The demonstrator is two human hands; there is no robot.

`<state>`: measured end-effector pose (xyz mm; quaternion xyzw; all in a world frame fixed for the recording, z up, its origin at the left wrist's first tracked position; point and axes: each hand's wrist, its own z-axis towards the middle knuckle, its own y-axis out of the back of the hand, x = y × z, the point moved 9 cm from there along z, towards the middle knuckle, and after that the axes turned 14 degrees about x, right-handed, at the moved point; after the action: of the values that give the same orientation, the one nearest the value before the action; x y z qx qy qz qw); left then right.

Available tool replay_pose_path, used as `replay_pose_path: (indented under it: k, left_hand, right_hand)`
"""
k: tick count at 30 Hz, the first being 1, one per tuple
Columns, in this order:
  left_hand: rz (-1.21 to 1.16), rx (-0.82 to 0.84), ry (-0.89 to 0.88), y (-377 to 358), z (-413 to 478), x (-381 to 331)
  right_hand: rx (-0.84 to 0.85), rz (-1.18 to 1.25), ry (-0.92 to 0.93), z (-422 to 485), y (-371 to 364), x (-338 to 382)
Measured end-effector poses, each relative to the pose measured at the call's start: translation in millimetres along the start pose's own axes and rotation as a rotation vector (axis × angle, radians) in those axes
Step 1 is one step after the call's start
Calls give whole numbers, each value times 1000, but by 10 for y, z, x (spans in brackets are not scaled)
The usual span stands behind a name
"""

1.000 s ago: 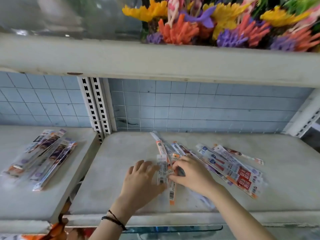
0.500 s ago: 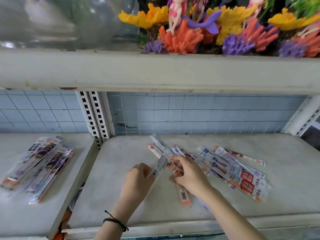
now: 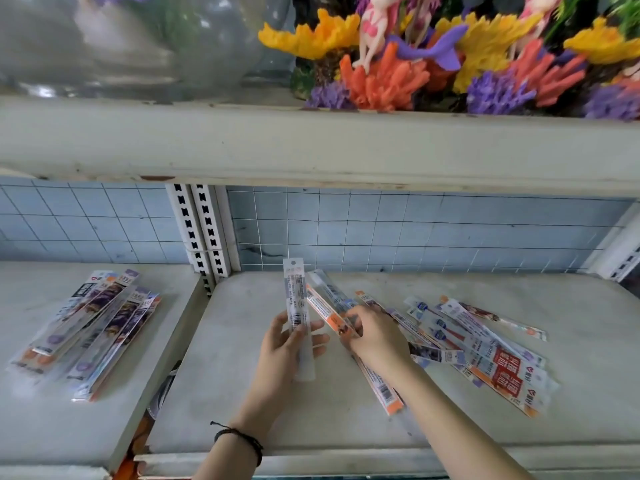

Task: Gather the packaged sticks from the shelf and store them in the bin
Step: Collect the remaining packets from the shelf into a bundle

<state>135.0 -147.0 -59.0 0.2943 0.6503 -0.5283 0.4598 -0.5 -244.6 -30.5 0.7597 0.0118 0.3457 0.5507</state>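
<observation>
Looking across the middle shelf [image 3: 263, 403], you have nearly all the work ahead of you. A loose spread of packaged sticks [image 3: 491, 355] lies fanned over its right half, right of centre in the frame, and none of it is gathered. A second pile of packets [image 3: 93, 334] sits untouched on the neighbouring shelf board [image 3: 34, 427] at the lower left.

Your left hand [image 3: 282, 355], at centre frame, grips one pale packet [image 3: 294, 296] upright, with thumb and fingers curled round its lower half. Your right hand [image 3: 375, 337], just beside it, pinches an orange-edged packet [image 3: 325, 308] at the left end of the spread, slanting up and to the left. By my reading you are at the picking-up stage: two packets in hand at most, nothing stored.

The bin is nowhere in view, so you cannot tell from here where the packets must go. An orange-tipped strip [image 3: 393, 403] shows below your right wrist. Whether it is the same packet passing under the hand, I cannot tell. The wrapper print is too small to read, and the frame's lower edge cuts off both forearms.
</observation>
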Motion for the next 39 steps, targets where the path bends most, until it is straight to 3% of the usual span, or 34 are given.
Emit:
replay_pose_path:
  k: [7,12,15,19,25,29,32,37,39]
  left_hand:
    - [-60,-87,-53,184,5,-120]
    - [143,-215,-145,460,72,-533]
    - [278,-163,-136,386,126,-679]
    - [395,43,32,60,216,-472]
    - [559,244,222,-201,121,-148]
    - [296,412,224,-420,17,-33]
    - [226,513,182,-628,-50,-40]
    - [106,200,159,-271,22,-9]
    - [18,181,166,-191,25,24]
  right_hand:
    - [-114,399,48,-68,207,-141]
    - [-94,660,118,-135,471,-224]
    - [-51,692,132,-170,545,-247]
    - [46,768,158,-177,511,-185]
    - [-25,944,192,-188,593,-134]
    - [-68,994,204,-170,551,-33]
    - [-76,1080,217,-145,450,50]
    - [-99,1291,155,-96,396,-14]
    - [-88,1307,150,-94,406,-29]
